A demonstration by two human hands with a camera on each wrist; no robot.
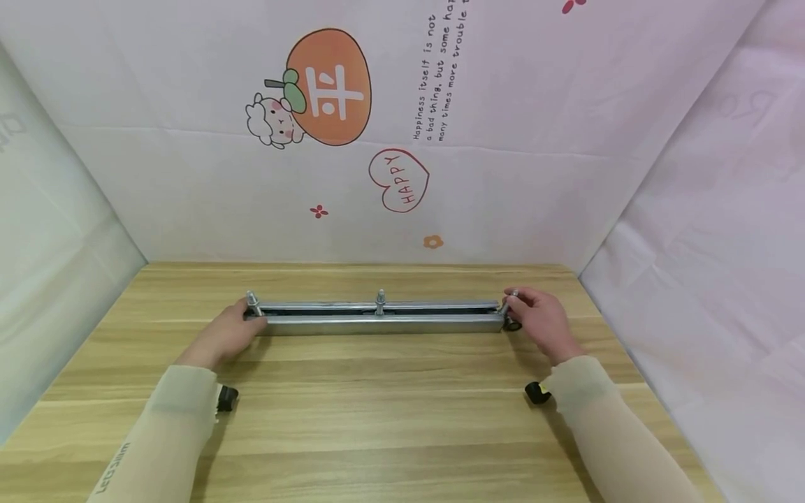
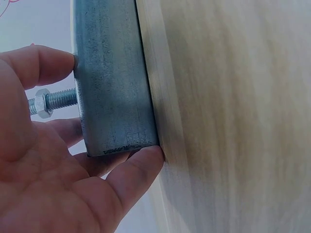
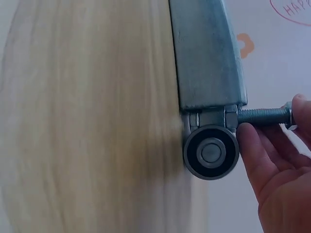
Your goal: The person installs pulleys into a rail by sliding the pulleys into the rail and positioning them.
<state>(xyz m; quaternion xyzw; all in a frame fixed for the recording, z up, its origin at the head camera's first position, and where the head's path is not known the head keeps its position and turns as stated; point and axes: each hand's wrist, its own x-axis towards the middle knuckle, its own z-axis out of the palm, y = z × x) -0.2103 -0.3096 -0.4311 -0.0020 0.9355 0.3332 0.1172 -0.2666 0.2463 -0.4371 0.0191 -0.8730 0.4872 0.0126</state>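
Observation:
A galvanized steel channel rail point(image 1: 383, 325) lies across the wooden table, slot upward. My left hand point(image 1: 223, 332) grips its left end, thumb on the near side; in the left wrist view fingertips press the rail's point(image 2: 114, 82) end. Beside those fingers a threaded bolt point(image 2: 60, 98) with a nut sticks up. At the other end my right hand point(image 1: 541, 321) pinches the bolt point(image 3: 265, 115) of a roller trolley. The trolley's wheel point(image 3: 211, 153) sits just outside the rail's end, its body partly at the opening. Another bolt point(image 1: 380, 300) stands upright mid-rail.
The wooden table point(image 1: 377, 419) runs back to a white printed cloth point(image 1: 503, 195), with more cloth hanging at both sides. Black wrist cameras show below the left sleeve point(image 1: 182, 398) and right sleeve point(image 1: 585, 391).

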